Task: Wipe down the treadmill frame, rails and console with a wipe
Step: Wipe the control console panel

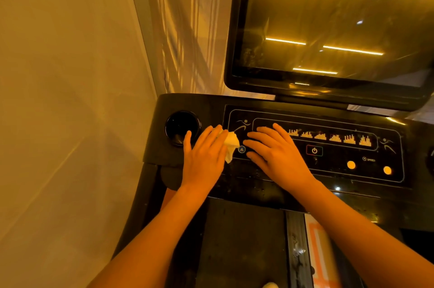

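White crumpled wipe [231, 144], under straight left fingers [210, 138], right fingers [266, 138] flat on console [328, 176]

A crumpled white wipe [231, 144] lies on the black console's [258, 182] left end.

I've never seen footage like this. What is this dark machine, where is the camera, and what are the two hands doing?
There is no robot here. The single picture comes from a camera worn on a person's head, looking down at their own hands. The dark machine is a treadmill. You see its console with lit symbols, a power button, a round cup holder at the left and a large dark screen above. The left hand lies with straight fingers on a white wipe, pressing it to the console. The right hand rests flat on the panel and holds nothing.
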A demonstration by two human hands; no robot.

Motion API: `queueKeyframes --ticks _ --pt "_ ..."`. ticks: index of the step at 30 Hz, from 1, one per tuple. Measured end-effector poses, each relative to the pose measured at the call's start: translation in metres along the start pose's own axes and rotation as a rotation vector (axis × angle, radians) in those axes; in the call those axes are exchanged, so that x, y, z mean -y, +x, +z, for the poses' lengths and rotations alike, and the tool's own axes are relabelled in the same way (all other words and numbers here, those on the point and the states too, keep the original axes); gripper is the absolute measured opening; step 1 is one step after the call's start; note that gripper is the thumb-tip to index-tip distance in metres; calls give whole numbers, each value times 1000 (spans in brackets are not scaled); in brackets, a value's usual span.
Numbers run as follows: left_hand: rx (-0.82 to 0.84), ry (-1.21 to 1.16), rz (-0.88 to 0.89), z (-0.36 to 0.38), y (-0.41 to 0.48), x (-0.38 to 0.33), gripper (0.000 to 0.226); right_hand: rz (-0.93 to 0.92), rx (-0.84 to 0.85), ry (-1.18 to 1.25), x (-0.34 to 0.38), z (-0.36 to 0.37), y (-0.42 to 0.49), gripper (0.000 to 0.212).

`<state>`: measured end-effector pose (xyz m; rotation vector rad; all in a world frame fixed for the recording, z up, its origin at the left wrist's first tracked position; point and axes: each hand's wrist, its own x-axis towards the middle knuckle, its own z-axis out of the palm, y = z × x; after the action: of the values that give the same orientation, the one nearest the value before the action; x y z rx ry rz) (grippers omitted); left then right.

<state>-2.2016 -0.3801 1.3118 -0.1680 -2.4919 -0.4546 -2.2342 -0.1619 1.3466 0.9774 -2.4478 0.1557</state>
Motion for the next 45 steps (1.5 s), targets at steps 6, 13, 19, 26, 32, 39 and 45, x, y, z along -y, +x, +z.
queueKeyframes --ticks 6,13,19,26,32,39,45 --pt "62 16 20 0 -2 -2 54 179 23 -7 3 9 3 46" --pt "109 -132 -119 0 -3 -22 42 234 -28 41 11 20 4 45" --pt "104 7 -1 12 -15 -5 59 235 -36 37 12 20 2 45" --pt "177 51 -11 15 -29 -3 64 238 -29 34 14 23 1 48" --pt "246 -73 -67 13 -14 -2 64 244 -10 35 15 23 1 48" --pt "188 -98 -145 11 -58 2 66 267 -6 49 16 22 1 49" --pt "202 -94 -170 14 -13 -8 65 268 -1 41 15 22 2 49"
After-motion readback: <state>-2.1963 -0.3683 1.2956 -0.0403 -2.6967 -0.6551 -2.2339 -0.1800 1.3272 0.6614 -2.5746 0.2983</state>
